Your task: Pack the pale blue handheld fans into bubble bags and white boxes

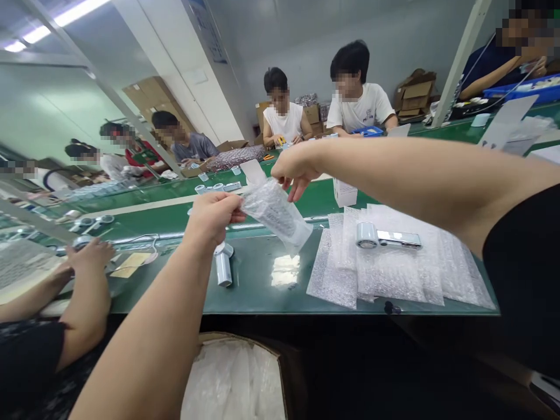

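left hand fingers (214, 217) are closed around one end of a clear bubble bag (275, 214), which hangs in the air above a green bench (258, 289). right hand fingers (297, 188) are spread narrowly, with their tips at the bag's top edge; whether they grip it or only touch it cannot be told from this view. printing shows through the bag, but any contents cannot be identified

a grey tube (223, 267) with a white end lies on the bench beneath the left wrist. to the right, a metal gadget (388, 237) rests on overlapping bubble sheets (394, 277), and a small white box (345, 192) stands beyond them. a co-worker's hand (90, 259) rests on papers at the left, well apart from the bag

risk: the bag may slip if the left-hand hold loosens, since its surface may be slick. a drop could strike the tube or the gadget. any forceful pull between the hands could also tear the bag. the bench edge (350, 313) is a further hazard, as a tube knocked from there could fall toward the floor
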Motion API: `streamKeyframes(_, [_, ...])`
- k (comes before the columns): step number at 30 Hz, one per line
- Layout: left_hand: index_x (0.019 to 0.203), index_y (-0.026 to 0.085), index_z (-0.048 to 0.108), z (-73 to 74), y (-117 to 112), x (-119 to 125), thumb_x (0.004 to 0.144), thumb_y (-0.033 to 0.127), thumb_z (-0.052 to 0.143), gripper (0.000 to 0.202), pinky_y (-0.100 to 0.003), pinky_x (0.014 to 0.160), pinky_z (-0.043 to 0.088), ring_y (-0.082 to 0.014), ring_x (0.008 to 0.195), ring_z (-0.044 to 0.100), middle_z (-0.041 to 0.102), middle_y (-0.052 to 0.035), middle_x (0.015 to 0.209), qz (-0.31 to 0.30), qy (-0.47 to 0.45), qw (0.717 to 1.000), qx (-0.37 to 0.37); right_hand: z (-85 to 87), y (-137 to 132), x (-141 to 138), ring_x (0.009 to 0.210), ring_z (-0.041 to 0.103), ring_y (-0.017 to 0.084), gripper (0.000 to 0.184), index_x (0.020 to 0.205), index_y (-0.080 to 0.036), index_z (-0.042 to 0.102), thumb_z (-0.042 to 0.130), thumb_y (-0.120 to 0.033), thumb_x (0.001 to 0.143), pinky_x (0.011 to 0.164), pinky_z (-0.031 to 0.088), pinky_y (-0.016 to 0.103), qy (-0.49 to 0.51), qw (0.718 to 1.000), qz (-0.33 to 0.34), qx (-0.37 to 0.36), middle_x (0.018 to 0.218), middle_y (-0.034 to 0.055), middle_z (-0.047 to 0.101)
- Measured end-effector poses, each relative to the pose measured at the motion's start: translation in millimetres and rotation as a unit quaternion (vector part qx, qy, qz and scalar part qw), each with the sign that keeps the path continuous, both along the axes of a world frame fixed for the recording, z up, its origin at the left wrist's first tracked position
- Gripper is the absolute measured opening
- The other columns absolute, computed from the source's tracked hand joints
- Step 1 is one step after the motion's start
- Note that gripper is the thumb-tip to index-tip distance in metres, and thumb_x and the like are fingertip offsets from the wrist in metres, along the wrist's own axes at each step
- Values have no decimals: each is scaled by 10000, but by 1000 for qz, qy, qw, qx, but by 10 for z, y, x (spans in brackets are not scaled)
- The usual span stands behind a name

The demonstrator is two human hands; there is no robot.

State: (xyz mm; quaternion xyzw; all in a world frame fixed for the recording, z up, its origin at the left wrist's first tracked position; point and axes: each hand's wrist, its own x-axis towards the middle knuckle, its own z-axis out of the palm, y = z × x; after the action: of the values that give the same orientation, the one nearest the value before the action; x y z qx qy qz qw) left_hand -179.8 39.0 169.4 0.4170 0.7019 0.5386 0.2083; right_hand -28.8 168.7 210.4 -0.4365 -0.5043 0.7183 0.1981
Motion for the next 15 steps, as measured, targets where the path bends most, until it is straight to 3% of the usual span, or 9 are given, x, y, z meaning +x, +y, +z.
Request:
streamKeyframes(2, [645,131,643,-14,50,-181,531,213,599,147,-248,517,494,-137,521,582,577,7,544,-9,43,999,6,-196,-26,-142,1139,568,359,86,817,-32,517,433,-13,816,677,562,459,95,995,10,-22,1085,107,499])
streamKeyframes(5, [702,153,674,-176,42,-446,546,223,571,199,-249,564,484,-154,582,609,615,5,589,-38,131,990,-23,-595,-161,-376,954,622,268,102,804,-118,487,483,-30,752,664,568,540,157,987,18,-17,941,62,498])
streamKeyframes(7, [712,164,687,-364,-22,-591,557,249,574,209,-257,583,472,-157,591,594,625,3,596,-39,160,985,-48,-890,-319,-519,838,605,206,68,786,-154,461,461,-91,761,675,576,500,173,985,-2,2,848,32,482])
streamKeyframes(10, [683,179,687,-702,-178,-735,569,301,575,201,-285,618,469,-178,622,578,628,-7,604,-25,175,980,-89,-1341,-626,-684,804,558,138,78,762,-186,398,363,-120,782,734,559,335,173,983,-46,40,787,9,457])
streamKeyframes(12, [703,183,686,-926,-298,-789,582,325,568,220,-301,696,484,-215,746,617,678,-38,717,9,163,980,-116,-1626,-853,-741,819,537,122,106,739,-201,350,300,-118,782,746,519,258,151,983,-75,70,748,0,439])
streamKeyframes(15, [799,171,651,-1225,-480,-840,610,360,566,281,-380,842,475,-309,1019,606,693,-126,978,120,139,972,-144,-1970,-1175,-722,789,523,151,121,672,-208,323,299,-178,786,713,475,265,91,986,-76,121,661,0,419])
